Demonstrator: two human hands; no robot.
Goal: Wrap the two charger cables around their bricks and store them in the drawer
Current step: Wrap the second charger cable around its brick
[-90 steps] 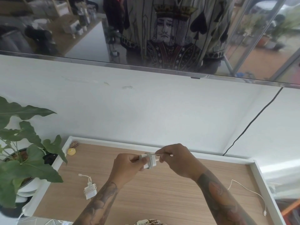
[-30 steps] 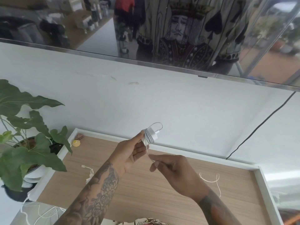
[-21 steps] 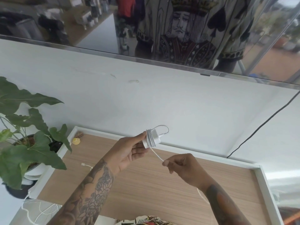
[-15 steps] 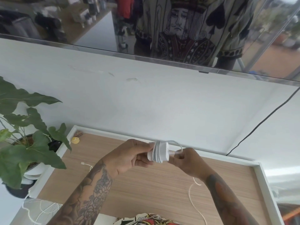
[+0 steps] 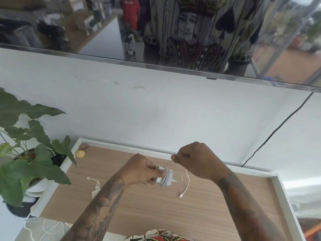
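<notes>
Left hand grips the charger brick above the wooden drawer floor; right hand pinches the white cable taut, its short tail dangling. Risk: slack tension lets the coils slip off. A second, wrapped charger lies by the left forearm.

White wall behind a wood-grain tabletop with a raised white rim. Above, a glossy dark screen reflects a daylit room. Potted plant at left; black cord descends the wall at right.
</notes>
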